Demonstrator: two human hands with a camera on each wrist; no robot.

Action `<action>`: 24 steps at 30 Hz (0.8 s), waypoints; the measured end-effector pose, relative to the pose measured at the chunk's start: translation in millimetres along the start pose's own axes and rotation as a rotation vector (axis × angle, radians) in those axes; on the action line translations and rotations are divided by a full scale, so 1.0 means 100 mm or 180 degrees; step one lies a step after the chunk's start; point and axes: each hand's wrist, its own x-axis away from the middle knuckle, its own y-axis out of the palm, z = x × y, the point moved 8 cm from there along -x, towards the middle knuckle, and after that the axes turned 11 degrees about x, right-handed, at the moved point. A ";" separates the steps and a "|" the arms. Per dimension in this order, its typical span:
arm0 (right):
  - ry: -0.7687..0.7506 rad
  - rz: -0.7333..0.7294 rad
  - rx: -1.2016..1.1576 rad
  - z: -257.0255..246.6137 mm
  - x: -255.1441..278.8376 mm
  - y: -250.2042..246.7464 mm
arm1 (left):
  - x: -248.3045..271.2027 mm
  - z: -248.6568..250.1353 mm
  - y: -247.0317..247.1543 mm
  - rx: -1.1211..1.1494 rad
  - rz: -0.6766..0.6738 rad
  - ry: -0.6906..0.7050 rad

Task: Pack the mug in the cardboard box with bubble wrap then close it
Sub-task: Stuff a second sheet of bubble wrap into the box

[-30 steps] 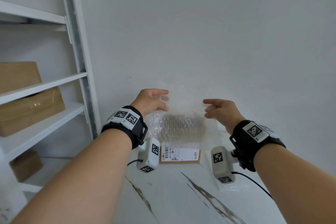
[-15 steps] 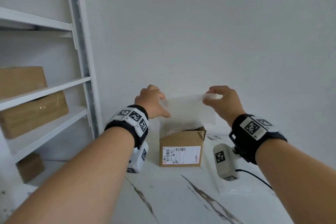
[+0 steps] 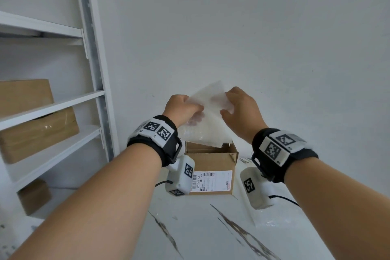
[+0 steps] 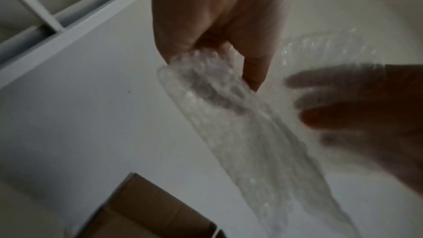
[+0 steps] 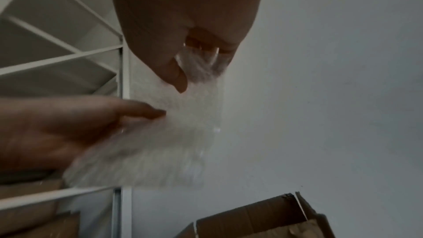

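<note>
Bubble wrap [image 3: 207, 120] held up in the air above the open cardboard box [image 3: 212, 167], lower edge hanging just over the opening. Left hand [image 3: 182, 110] pinching the sheet's left side between thumb and fingers; right hand [image 3: 240, 110] pinching the right side likewise. Box standing on the white desk [image 3: 202, 228], flaps up, label facing the camera. Mug nowhere visible. Shelf [image 3: 50, 107] with brown boxes at left.

A white metal shelving unit [image 3: 92, 65] stands at the left against a plain white wall [image 3: 253, 27]. Brown cardboard parcels [image 3: 38, 133] lie on its shelves, one wrapped in clear tape, with a smaller one [image 3: 34, 195] lower down. The white counter [image 3: 211, 234] shows dark marble-like streaks.
</note>
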 end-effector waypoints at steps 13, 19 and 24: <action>-0.1115 -0.0432 0.1267 -0.13 0.26 0.35 | 0.11 -0.23 0.33 0.1243 -0.1045 -0.1072; -0.0270 -0.0522 0.0360 0.12 0.25 0.32 | -0.06 -0.39 0.17 0.0504 -0.0528 -0.0656; 0.0060 -0.0861 0.0689 0.23 0.12 0.40 | -0.06 -0.33 0.21 0.0276 -0.0618 -0.0247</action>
